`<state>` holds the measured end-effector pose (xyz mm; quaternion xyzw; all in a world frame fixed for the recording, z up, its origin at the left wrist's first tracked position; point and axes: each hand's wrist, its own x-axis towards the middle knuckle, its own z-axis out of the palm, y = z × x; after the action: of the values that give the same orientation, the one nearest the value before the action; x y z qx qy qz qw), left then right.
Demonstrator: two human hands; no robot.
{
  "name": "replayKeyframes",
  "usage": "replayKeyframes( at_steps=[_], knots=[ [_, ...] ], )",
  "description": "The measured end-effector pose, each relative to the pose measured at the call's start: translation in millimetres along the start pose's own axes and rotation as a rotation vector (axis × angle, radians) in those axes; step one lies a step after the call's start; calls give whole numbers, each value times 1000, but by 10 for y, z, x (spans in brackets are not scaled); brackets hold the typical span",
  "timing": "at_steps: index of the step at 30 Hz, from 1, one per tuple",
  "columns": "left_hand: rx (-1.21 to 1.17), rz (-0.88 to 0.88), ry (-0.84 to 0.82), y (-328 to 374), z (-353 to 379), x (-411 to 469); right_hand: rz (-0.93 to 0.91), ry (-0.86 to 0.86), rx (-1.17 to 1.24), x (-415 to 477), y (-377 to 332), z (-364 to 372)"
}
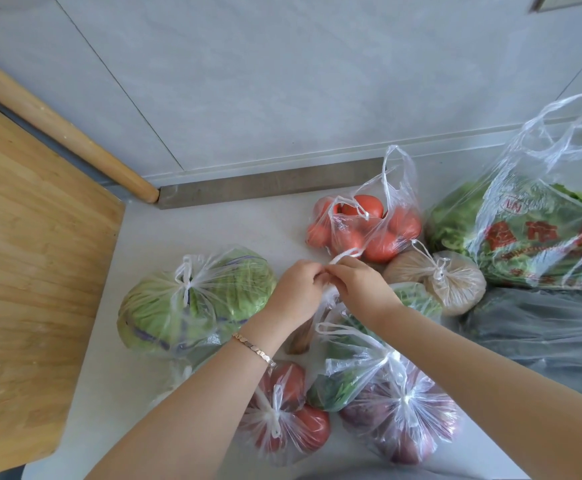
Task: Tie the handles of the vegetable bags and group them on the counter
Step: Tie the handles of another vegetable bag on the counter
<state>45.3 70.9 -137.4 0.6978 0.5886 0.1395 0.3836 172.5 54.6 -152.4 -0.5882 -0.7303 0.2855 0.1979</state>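
At the counter's centre, my left hand and my right hand meet, each pinching a twisted white handle of a clear bag of green vegetables that lies mostly hidden under them. To the left sits a tied cabbage bag. Near the front lie a tied bag of red tomatoes, a tied bag of purple produce and a leafy greens bag. Behind my hands stands a tomato bag with loose handles, and beside it a tied brown bag.
A wooden cutting board covers the counter's left side, with a rolling pin behind it. A large printed bag of greens with loose handles stands at the right, a grey bag below it. A tiled wall rises behind.
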Motion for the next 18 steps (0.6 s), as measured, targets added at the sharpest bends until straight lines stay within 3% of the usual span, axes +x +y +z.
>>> replayKeyframes(
  at_steps=[3, 6, 9, 14, 18],
  knots=[
    [44, 68, 20, -20, -38, -32, 27, -43, 9, 32, -6, -32],
    [-61, 3, 87, -60, -34, -62, 110, -17, 102, 18, -53, -34],
    [-211, -93, 126, -72, 6, -92, 275, 30, 255, -10, -94, -23],
    [-111, -38, 202, -50, 68, -110, 509, 53, 604, -22, -115, -69],
    [-80, -31, 205, -103, 87, -97, 542, -94, 822, -2, -64, -190]
  ],
)
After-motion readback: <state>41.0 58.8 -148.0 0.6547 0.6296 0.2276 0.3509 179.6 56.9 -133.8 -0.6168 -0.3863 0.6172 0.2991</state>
